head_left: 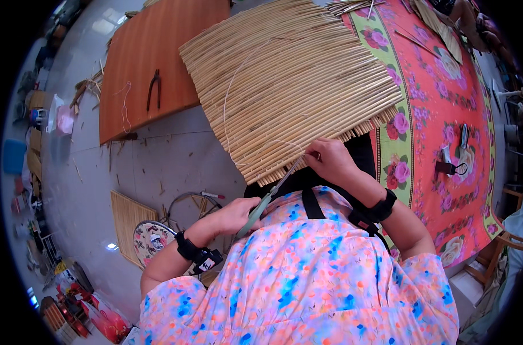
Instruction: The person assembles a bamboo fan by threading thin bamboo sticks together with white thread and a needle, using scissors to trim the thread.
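Observation:
A mat of straw-coloured reed stalks (296, 86) lies before me, its near edge over my lap. A thin white string (225, 109) loops loosely across it. My left hand (234, 216) is closed around the pale green handles of a pair of scissors (258, 211). The blades point up and right, their tips at the mat's near edge, close to my right fingers. My right hand (332, 163) pinches the string's end at that edge; the fingertips partly hide the grip.
Black pincers (153, 91) rest on a brown wooden table (158, 40) at the far left. A red floral cloth (428, 167) spreads to the right, with a black clip (445, 168) on it. A round floral fan (152, 240) stands near my left forearm. Scraps litter the grey floor.

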`<state>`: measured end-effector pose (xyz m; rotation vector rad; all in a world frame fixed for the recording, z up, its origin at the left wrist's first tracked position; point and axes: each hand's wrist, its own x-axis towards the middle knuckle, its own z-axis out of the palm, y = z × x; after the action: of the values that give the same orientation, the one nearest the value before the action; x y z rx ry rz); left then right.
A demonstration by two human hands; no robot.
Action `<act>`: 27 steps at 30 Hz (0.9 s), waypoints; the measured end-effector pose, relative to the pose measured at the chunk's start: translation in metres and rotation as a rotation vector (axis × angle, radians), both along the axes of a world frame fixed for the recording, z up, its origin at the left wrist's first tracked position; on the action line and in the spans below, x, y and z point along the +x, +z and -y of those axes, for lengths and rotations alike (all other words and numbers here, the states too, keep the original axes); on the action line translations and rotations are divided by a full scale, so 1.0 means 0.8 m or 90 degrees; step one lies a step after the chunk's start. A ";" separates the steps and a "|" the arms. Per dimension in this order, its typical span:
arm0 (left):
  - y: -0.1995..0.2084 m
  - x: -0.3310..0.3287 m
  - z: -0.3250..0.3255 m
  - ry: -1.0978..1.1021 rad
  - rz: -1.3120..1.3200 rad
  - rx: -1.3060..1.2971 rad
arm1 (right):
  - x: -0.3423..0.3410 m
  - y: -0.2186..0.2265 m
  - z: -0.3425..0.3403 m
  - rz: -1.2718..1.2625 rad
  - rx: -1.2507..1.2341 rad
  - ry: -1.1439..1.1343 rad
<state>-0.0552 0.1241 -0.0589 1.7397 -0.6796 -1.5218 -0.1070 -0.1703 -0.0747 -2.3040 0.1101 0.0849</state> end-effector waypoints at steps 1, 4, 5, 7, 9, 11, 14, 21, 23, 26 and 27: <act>0.001 0.001 0.002 0.004 -0.007 0.008 | 0.000 -0.001 0.000 -0.004 0.003 -0.002; 0.014 0.007 0.012 -0.009 -0.024 0.056 | 0.001 0.002 -0.001 -0.021 0.012 -0.012; 0.011 0.007 0.012 -0.007 -0.023 0.055 | 0.001 0.004 -0.001 -0.027 0.014 -0.015; 0.003 0.006 0.012 -0.005 -0.022 0.051 | 0.001 0.001 -0.001 -0.030 0.001 -0.015; 0.004 0.006 0.013 -0.001 -0.020 0.057 | 0.001 0.000 -0.001 -0.035 -0.009 -0.015; 0.002 0.005 0.013 0.005 -0.012 0.046 | 0.001 0.001 -0.001 -0.044 -0.017 -0.015; -0.002 0.002 0.010 0.015 0.004 0.014 | 0.001 0.004 -0.003 -0.040 -0.007 -0.026; -0.009 0.000 0.008 0.033 0.009 -0.013 | 0.003 0.007 -0.005 -0.039 -0.035 -0.022; -0.009 0.001 0.010 0.033 0.006 -0.006 | 0.002 0.006 -0.005 -0.028 -0.036 -0.030; -0.009 0.003 0.014 0.024 0.005 0.005 | 0.000 0.010 -0.007 -0.048 -0.010 -0.059; -0.008 0.005 0.016 0.008 0.006 0.016 | -0.001 0.009 -0.007 -0.047 -0.005 -0.056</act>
<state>-0.0511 0.1114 -0.0656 1.7674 -0.6551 -1.5208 -0.1075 -0.1647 -0.0672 -2.3012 0.2508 0.1249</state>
